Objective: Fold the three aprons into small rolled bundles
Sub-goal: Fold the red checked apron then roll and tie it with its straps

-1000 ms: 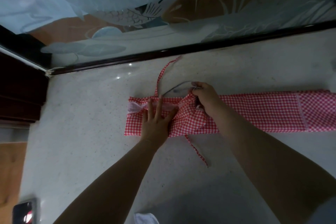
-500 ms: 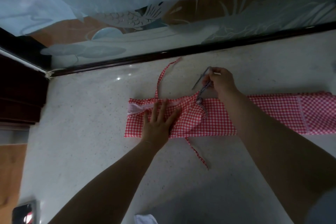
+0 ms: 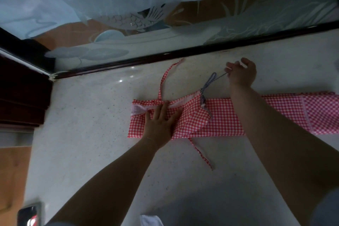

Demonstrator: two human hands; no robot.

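**Strap pulled clear, roll yet to begin**

Here we are at the pale speckled countertop (image 3: 91,134), and the red gingham apron (image 3: 220,121) lies across it folded into a long narrow band, running from the middle of the view off toward the right edge; the left hand (image 3: 159,123) lies flat on the band's left end, fingers straight and spread, pinning the cloth to the surface; the right hand (image 3: 241,73) is up beyond the band's far edge, fingertips pinching a thin dark-and-white striped cord (image 3: 206,88), which runs taut from the pinch down to the cloth near the middle fold; the other fingers look loosely curled.

One gingham tie (image 3: 165,79) trails away toward the dark sill (image 3: 165,57) of the frosted glass panel (image 3: 128,5); another tie (image 3: 201,154) dangles off the near edge toward the person; both lie loose on the counter.

By my reading this is the tidying step before the roll; the band is folded, nothing is rolled yet, and only this one apron shows, so the task looks early. The next move calls for laying the cord and the stray ties along or onto the band so they don't snag, then rolling from one end with even pressure; the left palm should hold that end down so the layers don't slide apart; slippery cotton like this will skew if one side rolls faster.
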